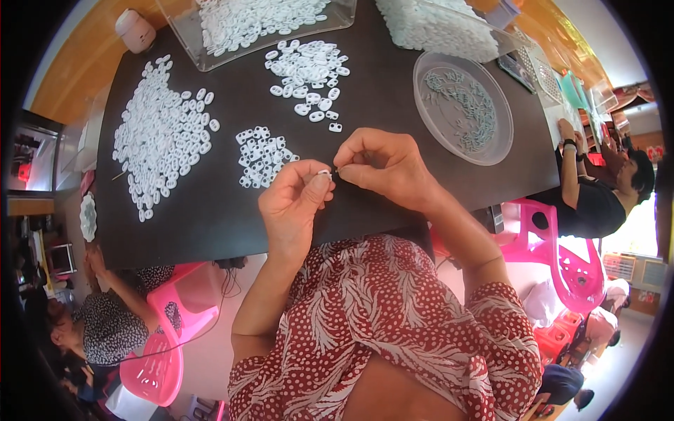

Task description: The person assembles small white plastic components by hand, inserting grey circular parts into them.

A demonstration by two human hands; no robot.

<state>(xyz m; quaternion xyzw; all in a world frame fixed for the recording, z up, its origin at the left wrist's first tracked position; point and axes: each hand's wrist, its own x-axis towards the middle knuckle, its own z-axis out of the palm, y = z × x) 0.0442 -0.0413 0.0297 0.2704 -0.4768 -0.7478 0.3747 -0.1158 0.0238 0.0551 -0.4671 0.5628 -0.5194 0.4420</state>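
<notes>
A dark table (210, 217) spreads out ahead of both hands, which meet just over its near edge; the forearms rise from the red, white-patterned blouse below and bend inward so the fingertips come together. The largest heap of small white oval pieces (161, 137) lies well to the left of the left hand (293, 200); a clear rectangular tray (210, 56) of the same pieces sits far beyond it, and a second clear tray (442, 28), also full, lies far beyond the right hand (382, 163). A round clear dish (428, 112) holding thin grey metal bits stands beyond and to the right of the right hand; a medium scatter of white pieces (309, 74) lies straight ahead of the hands, and a small cluster (261, 158) sits just beyond the left hand. The left hand is curled, thumb and forefinger pinched on one small white piece (324, 172) held just above the table edge; the right hand is closed likewise, its fingertips pinched on something thin and dark at the white piece, too small to make out. A small pale pink container (135, 29) stands at the far left corner; other people sit on pink plastic chairs (165, 330) to either side.
</notes>
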